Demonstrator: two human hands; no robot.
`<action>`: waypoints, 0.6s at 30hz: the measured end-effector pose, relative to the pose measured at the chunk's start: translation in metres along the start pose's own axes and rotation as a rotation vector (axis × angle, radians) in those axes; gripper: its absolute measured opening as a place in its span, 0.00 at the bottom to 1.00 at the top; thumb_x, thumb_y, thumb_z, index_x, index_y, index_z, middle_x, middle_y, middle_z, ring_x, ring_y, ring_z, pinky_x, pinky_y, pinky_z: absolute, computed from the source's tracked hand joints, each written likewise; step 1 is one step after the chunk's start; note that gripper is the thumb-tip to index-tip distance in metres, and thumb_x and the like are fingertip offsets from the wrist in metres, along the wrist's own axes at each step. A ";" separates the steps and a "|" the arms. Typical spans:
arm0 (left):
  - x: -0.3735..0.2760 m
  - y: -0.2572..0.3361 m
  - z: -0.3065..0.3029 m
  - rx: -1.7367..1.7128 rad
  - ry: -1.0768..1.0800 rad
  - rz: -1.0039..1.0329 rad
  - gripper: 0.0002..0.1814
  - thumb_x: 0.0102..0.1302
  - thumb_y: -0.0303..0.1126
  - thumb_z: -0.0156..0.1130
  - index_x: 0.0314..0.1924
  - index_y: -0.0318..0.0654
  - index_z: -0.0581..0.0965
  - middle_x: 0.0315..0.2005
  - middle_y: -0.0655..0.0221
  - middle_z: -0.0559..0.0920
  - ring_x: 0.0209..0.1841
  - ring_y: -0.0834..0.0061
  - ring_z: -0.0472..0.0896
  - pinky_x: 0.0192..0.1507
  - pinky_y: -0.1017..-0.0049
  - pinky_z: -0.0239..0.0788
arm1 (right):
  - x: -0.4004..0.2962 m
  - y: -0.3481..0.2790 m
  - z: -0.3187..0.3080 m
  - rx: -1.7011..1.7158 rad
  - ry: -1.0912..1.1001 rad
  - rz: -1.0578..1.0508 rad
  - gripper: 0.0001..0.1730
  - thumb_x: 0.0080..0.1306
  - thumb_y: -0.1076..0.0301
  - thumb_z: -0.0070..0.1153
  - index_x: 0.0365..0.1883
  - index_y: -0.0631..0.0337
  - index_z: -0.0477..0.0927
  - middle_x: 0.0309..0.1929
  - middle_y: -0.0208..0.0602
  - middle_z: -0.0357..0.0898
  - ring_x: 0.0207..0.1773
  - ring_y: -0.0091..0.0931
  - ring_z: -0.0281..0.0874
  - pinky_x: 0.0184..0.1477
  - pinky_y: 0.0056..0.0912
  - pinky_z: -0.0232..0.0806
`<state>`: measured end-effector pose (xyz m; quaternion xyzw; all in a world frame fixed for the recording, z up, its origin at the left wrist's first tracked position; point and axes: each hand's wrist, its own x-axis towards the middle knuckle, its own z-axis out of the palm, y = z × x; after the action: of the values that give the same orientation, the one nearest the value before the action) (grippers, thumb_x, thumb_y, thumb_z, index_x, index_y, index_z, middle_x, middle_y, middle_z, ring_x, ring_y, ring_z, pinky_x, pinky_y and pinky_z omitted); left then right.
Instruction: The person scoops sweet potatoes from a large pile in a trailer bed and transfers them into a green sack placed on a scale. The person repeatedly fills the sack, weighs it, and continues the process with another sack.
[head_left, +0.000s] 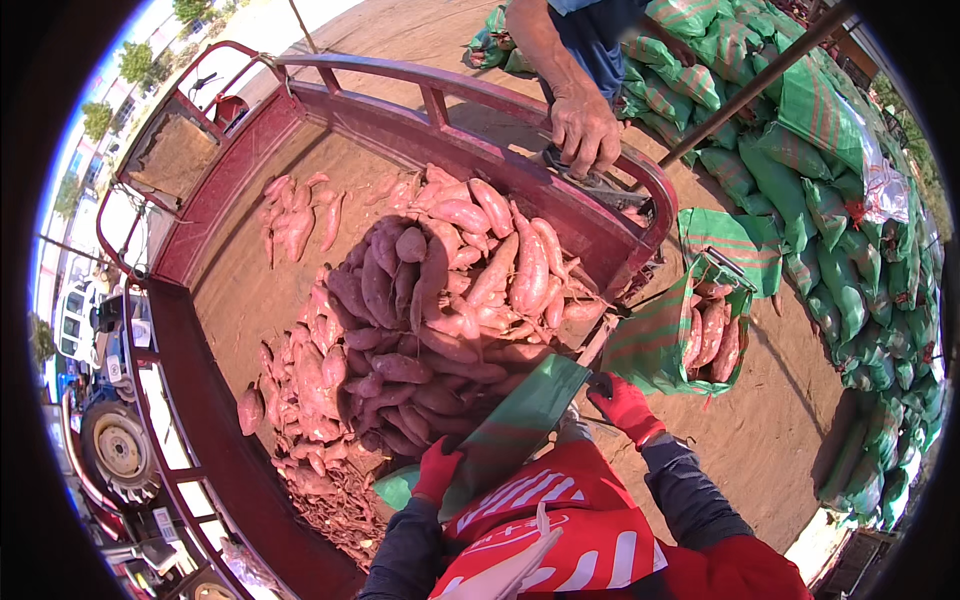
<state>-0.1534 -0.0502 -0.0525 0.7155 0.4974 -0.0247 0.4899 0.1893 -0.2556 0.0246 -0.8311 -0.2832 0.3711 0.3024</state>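
In red gloves, my two hands stretch a green woven sack (517, 420) in front of my red apron. My left hand (437, 471) grips the sack near its left part. At the opposite corner, my right hand (624, 409) pinches the sack's edge. Just beyond lies a large heap of sweet potatoes (420, 322) on the bed of a red cargo trailer (247, 217), partly in shadow. Right of my right hand stands an open green sack (645, 337) with several sweet potatoes (711, 334) inside.
Another person's hand (586, 133) rests near the trailer's red side rail (472, 94). Filled green sacks (832, 247) are stacked high along the right. A slanting pole (750, 86) crosses above them. A blue tractor (116, 442) stands left, beyond the trailer wall.
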 end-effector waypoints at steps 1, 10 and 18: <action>-0.005 -0.007 0.001 -0.067 0.007 -0.005 0.25 0.53 0.36 0.67 0.52 0.35 0.77 0.45 0.56 0.83 0.50 0.63 0.81 0.52 0.67 0.72 | 0.012 0.014 0.008 -0.212 0.026 0.021 0.33 0.61 0.52 0.61 0.63 0.56 0.70 0.52 0.51 0.78 0.50 0.42 0.79 0.50 0.39 0.71; -0.045 -0.003 -0.007 -0.855 -0.117 -0.077 0.20 0.60 0.24 0.61 0.53 0.34 0.75 0.44 0.70 0.80 0.47 0.79 0.77 0.49 0.78 0.70 | 0.092 0.088 0.077 0.545 -0.290 0.094 0.32 0.65 0.57 0.59 0.66 0.51 0.66 0.54 0.32 0.75 0.49 0.24 0.75 0.46 0.24 0.68; -0.064 0.029 -0.026 -1.094 -0.080 0.006 0.16 0.63 0.24 0.58 0.51 0.34 0.74 0.42 0.71 0.79 0.46 0.81 0.76 0.49 0.80 0.68 | 0.081 0.006 0.094 0.119 -0.489 -0.466 0.16 0.68 0.63 0.54 0.48 0.63 0.79 0.44 0.34 0.80 0.45 0.23 0.78 0.48 0.29 0.70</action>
<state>-0.1765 -0.0760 0.0140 0.3565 0.4164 0.2117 0.8092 0.1621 -0.1756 -0.0668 -0.6114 -0.5073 0.4963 0.3501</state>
